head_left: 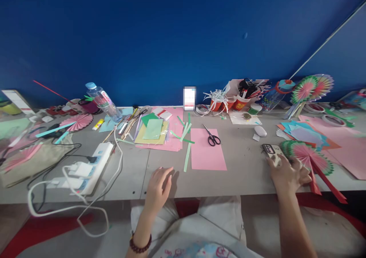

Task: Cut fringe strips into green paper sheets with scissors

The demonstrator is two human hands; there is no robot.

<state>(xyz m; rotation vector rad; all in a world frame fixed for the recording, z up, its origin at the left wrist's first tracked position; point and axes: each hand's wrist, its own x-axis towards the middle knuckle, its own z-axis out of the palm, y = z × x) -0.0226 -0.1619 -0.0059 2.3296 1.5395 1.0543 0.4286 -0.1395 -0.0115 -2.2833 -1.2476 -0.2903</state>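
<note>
Grey table [246,174] spans the view, blue wall behind. Pink paper sheet [207,151] lies near centre, black scissors [212,137] on its 12 o'clock edge. White power strip [91,166] at 9 o'clock. Pink-green paper fan [310,157] at 3 o'clock. Right hand [288,174] sits at 4 o'clock, fingers curled on a phone [271,151], just beside the fan. Left hand [158,185] at 6 o'clock, fingers loosely spread, holding nothing, resting on table edge.
</note>
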